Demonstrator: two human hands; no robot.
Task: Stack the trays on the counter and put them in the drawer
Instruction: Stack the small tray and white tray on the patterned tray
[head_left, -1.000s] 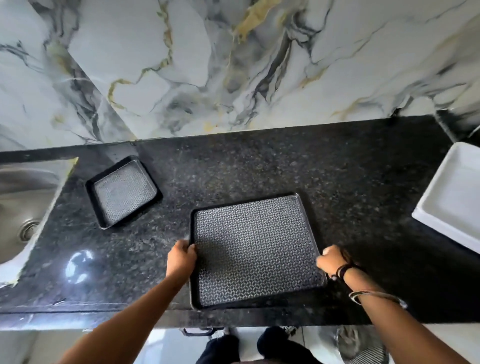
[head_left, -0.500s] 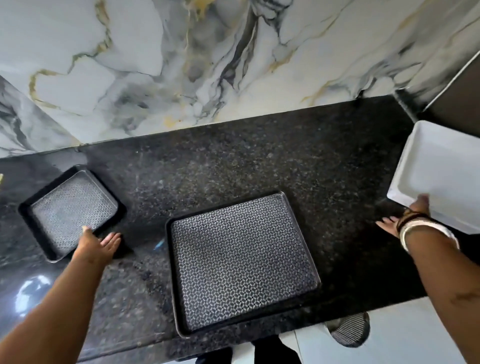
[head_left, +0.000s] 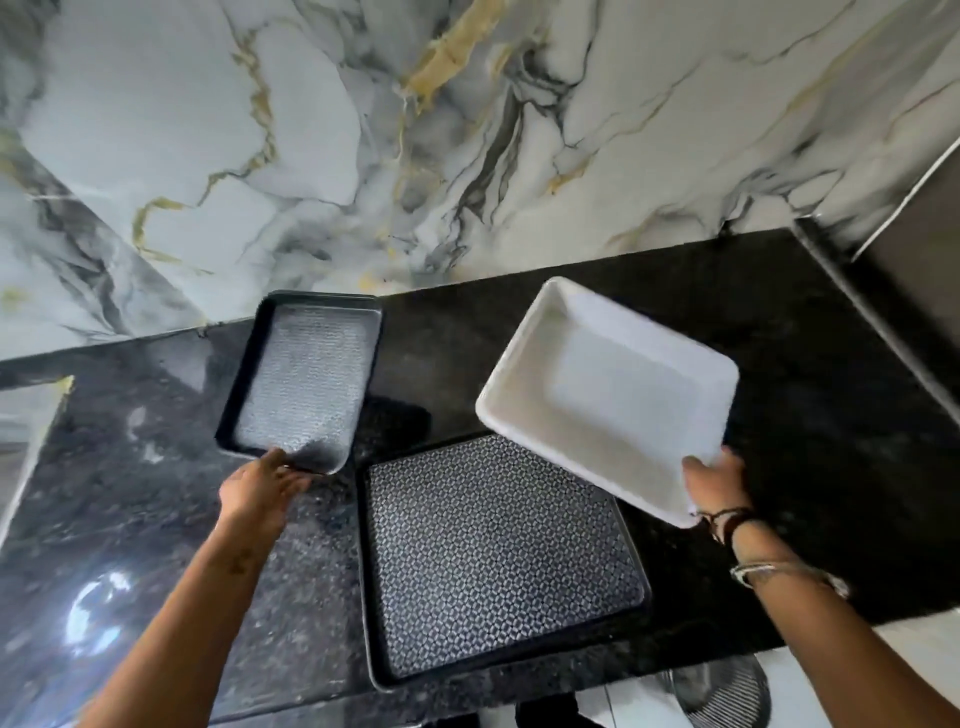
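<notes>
Desk (head_left: 779, 364): black granite; large tray (head_left: 498, 561) lying flat.
Left hand (head_left: 260, 491): closed on small tray (head_left: 306, 384), gripped at rim.
Right hand (head_left: 714, 480): closed on white tray (head_left: 608, 395); judged light, stiff.

Both hands have lifted the small black tray (head_left: 306, 382) and white tray (head_left: 608, 395) off the counter.

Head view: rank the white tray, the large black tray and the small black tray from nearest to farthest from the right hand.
1. White tray: held by the right hand at its near corner, tilted above the counter.
2. Large black tray: flat on the counter, just left of that hand, partly under the white tray.
3. Small black tray: farthest, across on the left, raised by the left hand.
</notes>
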